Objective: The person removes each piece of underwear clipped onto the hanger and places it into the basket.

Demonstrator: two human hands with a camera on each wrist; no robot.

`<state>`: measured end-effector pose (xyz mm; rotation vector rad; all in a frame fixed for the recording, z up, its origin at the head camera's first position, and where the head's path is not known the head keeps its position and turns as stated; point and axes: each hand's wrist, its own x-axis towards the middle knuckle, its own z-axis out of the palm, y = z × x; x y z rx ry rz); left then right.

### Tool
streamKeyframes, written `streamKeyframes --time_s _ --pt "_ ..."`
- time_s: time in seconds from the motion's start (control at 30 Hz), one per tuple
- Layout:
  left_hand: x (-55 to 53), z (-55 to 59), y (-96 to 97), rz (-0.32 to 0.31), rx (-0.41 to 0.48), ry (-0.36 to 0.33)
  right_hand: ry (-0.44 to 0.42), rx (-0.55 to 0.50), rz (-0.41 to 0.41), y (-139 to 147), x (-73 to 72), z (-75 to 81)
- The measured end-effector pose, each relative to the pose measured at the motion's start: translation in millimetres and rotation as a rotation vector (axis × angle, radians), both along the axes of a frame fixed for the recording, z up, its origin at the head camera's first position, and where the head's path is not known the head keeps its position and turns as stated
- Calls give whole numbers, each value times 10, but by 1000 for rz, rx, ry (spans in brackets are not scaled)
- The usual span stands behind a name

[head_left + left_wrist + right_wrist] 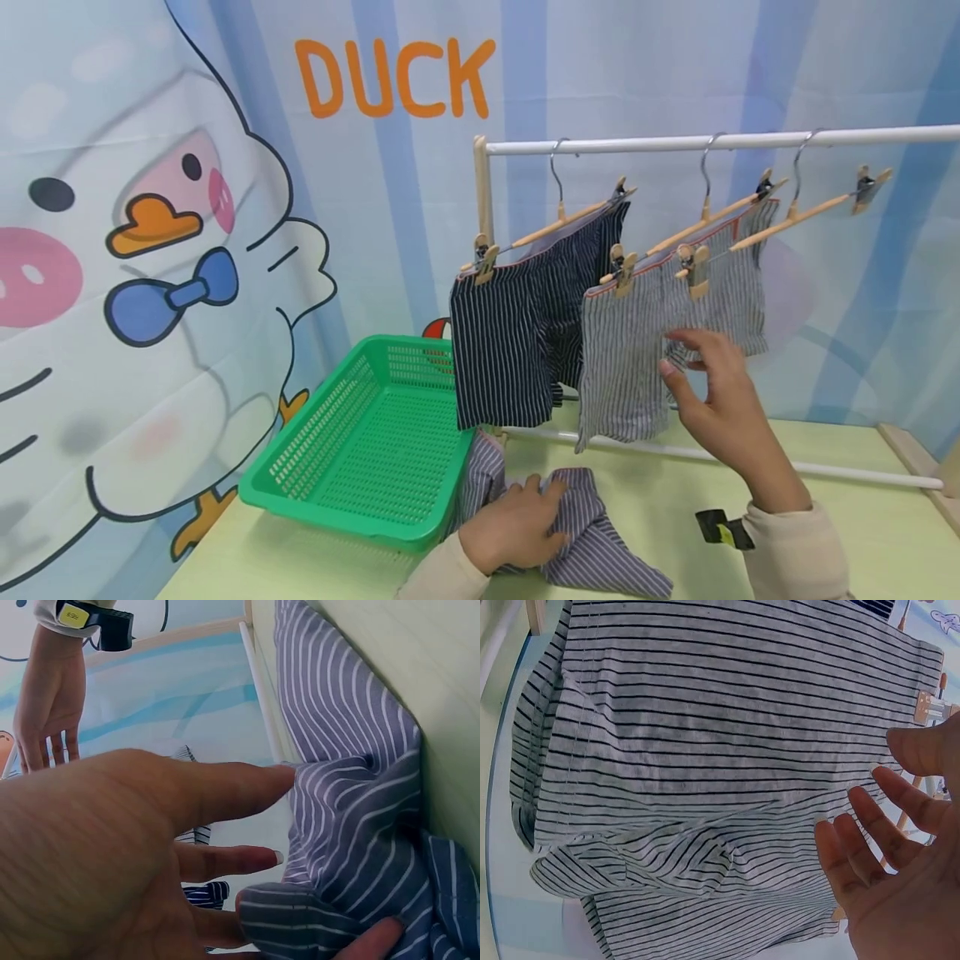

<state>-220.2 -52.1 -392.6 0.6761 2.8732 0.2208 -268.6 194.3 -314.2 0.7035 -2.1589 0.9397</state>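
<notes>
A pair of grey-blue shorts with white stripes (pixel 588 533) lies crumpled on the table. My left hand (pixel 517 527) rests on this cloth, and in the left wrist view its thumb (pixel 240 787) reaches out straight against the fabric. In the air, my right hand (pixel 716 400) has its fingers spread and loosely bent, holding nothing. Just beyond it hang light grey striped shorts (pixel 626 358), clipped to a wooden hanger (pixel 697 223). Further left, dark navy striped shorts (pixel 498 350) hang from another hanger (pixel 562 223). A third hanger (pixel 795 218) carries no garment, its front clip (pixel 699 275) above my right hand.
A green plastic basket (pixel 258 487) stands left of the crumpled shorts, with nothing inside. The hangers hook over a white rail (pixel 645 145) on a wooden-post rack. A lower white bar (pixel 840 472) runs behind my right arm. A small black item (pixel 712 527) lies by the right sleeve.
</notes>
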Motion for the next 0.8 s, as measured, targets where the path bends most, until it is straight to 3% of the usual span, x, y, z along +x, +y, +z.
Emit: streamKeyframes --time_s 0.3,0.53,0.8 --pt "-56 -71 7 14 -65 -60 38 8 1 -50 -46 -72" --pt "-5 -144 22 8 -102 15 50 -11 13 -103 -52 -111" --pt "22 -169 25 34 -155 40 63 9 9 -129 -56 -125"
